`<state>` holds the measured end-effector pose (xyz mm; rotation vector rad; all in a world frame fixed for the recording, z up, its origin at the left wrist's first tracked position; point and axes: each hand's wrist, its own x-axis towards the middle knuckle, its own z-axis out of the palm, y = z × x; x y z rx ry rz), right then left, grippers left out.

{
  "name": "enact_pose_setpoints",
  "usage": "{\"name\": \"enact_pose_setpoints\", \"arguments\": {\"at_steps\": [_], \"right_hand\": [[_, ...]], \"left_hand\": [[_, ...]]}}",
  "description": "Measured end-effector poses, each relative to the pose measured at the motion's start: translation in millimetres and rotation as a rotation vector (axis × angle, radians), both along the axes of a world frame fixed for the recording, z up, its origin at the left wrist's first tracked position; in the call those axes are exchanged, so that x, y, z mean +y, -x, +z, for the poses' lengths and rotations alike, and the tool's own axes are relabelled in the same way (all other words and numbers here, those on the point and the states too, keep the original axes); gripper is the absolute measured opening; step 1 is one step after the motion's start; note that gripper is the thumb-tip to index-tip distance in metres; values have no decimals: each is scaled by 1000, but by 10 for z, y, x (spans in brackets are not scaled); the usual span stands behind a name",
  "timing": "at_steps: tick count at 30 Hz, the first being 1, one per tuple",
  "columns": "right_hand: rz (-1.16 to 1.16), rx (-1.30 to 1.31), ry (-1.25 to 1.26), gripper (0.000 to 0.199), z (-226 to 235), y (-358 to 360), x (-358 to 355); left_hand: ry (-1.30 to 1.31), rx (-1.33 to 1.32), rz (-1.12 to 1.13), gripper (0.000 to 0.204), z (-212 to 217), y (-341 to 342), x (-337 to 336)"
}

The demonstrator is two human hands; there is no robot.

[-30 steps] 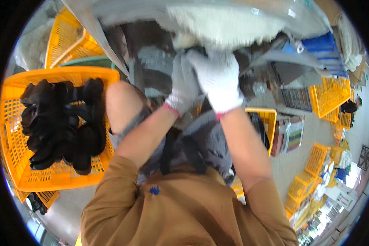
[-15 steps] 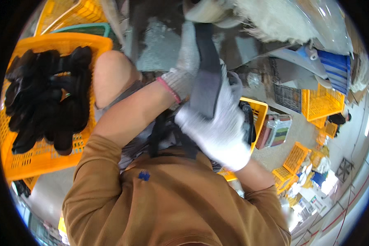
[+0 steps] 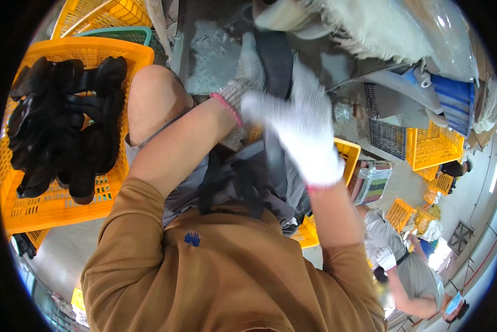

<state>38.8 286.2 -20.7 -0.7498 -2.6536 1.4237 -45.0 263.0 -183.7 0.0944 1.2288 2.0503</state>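
Note:
In a grey knitted glove with a pink cuff, my left hand (image 3: 251,69) is closed on a long, flat dark piece (image 3: 275,55), whose exact kind I cannot make out. The far end of that piece reaches up to a pale rounded part (image 3: 293,19), possibly a wheel; whether they touch is unclear. My right hand (image 3: 301,124), white-gloved and blurred, crosses the piece from the right. Its thumb points left and its fingers point away from me, but the smear hides its grip. Another dark length (image 3: 274,152) shows below the right hand, over my lap.
On the left, an orange basket (image 3: 55,213) holds several black shoe-like items (image 3: 71,127). White shaggy material (image 3: 370,27) hangs at upper right. Further right are a blue bin (image 3: 452,99) and an orange crate (image 3: 433,146). A person in grey (image 3: 406,265) stands at lower right.
My right hand has moved up and away from me along the dark piece, and its fingers are now smeared. My left hand shifted slightly. A person in grey has appeared at lower right.

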Motion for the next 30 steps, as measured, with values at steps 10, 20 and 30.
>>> {"name": "enact_pose_setpoints", "arguments": {"at_steps": [10, 20, 30], "right_hand": [[134, -123, -128, 89, -175, -661, -31], [-350, -294, -709, 56, -551, -2558, -206], [-76, -279, -391, 58, -654, -1768, -9]], "left_hand": [[400, 228, 12, 51, 497, 108, -563], [1789, 1107, 499, 48, 1669, 2695, -5371], [939, 240, 747, 96, 225, 3120, -4704]]}}
